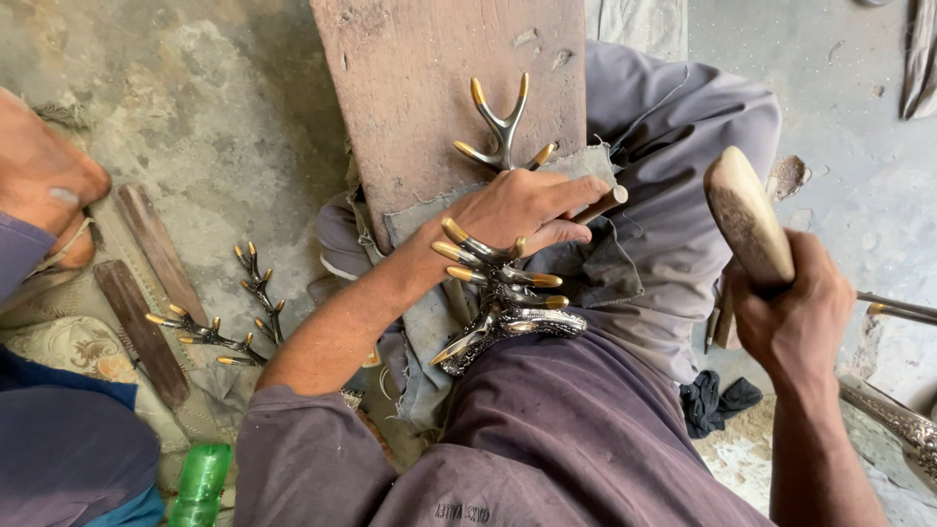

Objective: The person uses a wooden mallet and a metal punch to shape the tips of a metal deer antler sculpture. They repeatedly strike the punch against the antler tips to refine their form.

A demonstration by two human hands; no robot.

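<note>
A silver antler-shaped metal piece (500, 293) with gold tips lies across a wooden board (429, 98) and a grey cloth (459, 210) on my lap. My left hand (517, 210) presses down on it and grips a small rod-like tool (603, 203) between the fingers. Raised at the right, my right hand (795, 317) is closed around the handle of a wooden mallet (747, 220), held apart from the piece. The forked top of the antler sticks out beyond my left hand.
Two more gold-tipped antler pieces (229, 317) lie on the floor at left, beside flat wooden sticks (146, 332). Another person's foot (44, 181) is at the far left. A green bottle (202, 483) stands below; a black rag (717, 400) and an ornate metal piece (898, 425) sit at right.
</note>
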